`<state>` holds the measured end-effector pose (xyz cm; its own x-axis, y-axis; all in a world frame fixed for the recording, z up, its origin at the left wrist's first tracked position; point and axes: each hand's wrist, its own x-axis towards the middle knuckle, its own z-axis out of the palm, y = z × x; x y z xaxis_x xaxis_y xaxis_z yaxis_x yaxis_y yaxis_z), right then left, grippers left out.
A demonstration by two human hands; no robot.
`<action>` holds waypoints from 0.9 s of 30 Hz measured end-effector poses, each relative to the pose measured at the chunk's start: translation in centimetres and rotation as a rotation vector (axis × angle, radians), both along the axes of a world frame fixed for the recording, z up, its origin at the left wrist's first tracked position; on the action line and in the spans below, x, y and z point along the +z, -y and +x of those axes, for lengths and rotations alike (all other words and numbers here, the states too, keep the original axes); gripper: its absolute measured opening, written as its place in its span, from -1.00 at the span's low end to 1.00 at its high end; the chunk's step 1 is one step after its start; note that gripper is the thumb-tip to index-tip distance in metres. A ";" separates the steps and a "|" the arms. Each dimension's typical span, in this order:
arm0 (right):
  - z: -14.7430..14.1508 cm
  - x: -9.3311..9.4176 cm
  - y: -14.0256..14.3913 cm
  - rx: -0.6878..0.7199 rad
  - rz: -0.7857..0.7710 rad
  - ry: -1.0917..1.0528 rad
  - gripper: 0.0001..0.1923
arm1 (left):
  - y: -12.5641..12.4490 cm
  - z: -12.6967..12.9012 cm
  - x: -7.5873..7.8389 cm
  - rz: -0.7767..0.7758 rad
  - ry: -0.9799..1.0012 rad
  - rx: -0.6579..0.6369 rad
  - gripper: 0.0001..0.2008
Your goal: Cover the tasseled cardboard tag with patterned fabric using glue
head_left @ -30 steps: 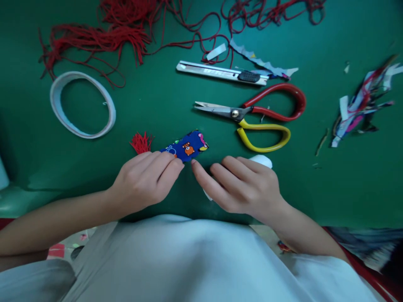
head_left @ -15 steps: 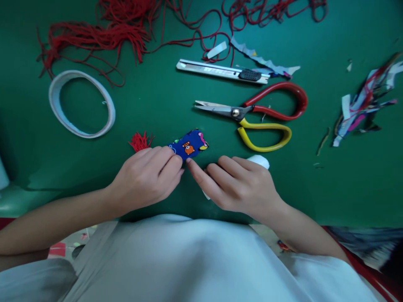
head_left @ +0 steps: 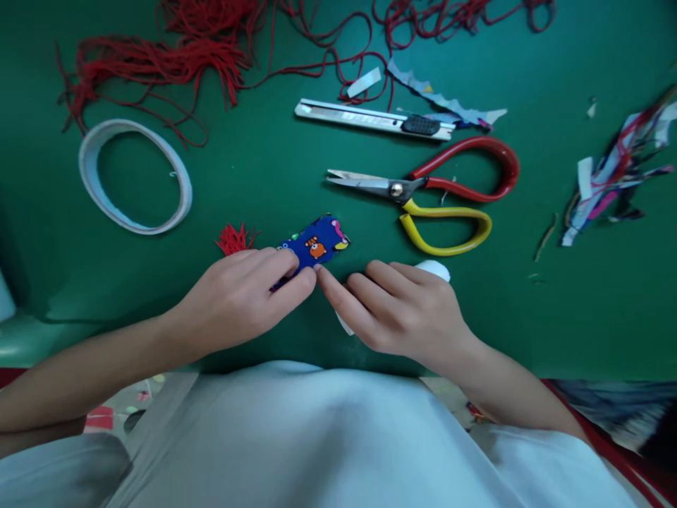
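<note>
Blue printed piece is sitting pinched in the left hand; the curled right hand is gripping a white object.

Blue piece, printed with an orange bear
Its end is marked in pink and yellow; the tassel is coloured red, the scissors are handled in red and yellow.

LIGHT: you have dim, soft, cool illumination | GLARE: note small glints on the scissors and on the cutter beyond them | SHADOW: dark patch on your shirt, nearer you than the scissors | FOCUS: blue strip left of the scissors reads clearly; scraps to their right blur | DISTORTION: your forearms stretch toward the edges
</note>
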<state>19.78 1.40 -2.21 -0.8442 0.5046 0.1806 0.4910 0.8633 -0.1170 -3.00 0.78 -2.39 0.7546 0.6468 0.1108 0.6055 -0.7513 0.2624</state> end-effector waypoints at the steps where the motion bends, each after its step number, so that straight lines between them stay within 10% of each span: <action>1: 0.0 0.0 0.0 -0.003 0.001 0.003 -0.71 | 0.0 -0.1 -0.1 0.001 0.008 -0.006 -0.86; 27: 0.0 0.2 0.0 -0.052 0.004 0.032 -0.68 | -0.3 0.1 -0.9 0.017 0.091 0.070 -0.93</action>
